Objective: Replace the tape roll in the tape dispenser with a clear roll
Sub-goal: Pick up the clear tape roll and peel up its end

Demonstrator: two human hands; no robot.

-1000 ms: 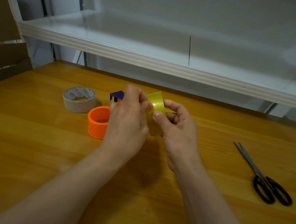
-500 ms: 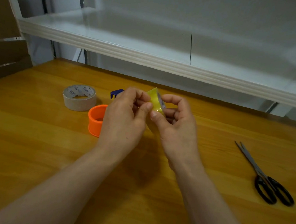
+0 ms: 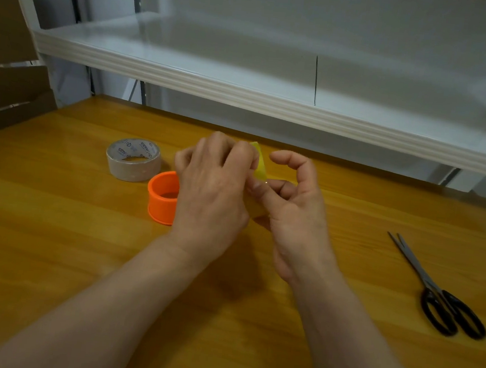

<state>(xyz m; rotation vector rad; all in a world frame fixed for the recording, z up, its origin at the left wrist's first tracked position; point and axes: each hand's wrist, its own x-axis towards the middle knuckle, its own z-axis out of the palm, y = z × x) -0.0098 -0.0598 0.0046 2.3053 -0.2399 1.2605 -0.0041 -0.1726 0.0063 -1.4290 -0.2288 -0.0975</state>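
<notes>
Both hands meet above the middle of the wooden table. My left hand (image 3: 214, 187) wraps over a yellowish clear tape roll (image 3: 260, 163), hiding most of it. My right hand (image 3: 293, 206) touches the roll from the right, thumb and fingertips at its edge, index finger curled above. An orange ring-shaped dispenser part (image 3: 162, 196) stands on the table just left of my left hand. The blue dispenser piece seen earlier is hidden behind my left hand. A greyish-brown tape roll (image 3: 133, 160) lies flat further left.
Black-handled scissors (image 3: 439, 294) lie at the right on the table (image 3: 52, 239). A white shelf (image 3: 244, 92) overhangs the far table edge. Brown cardboard (image 3: 5, 78) stands at the far left.
My left hand has closed further over the yellowish roll, now covering the blue piece. The right index finger has lifted and curled. The roll shows less than before.
</notes>
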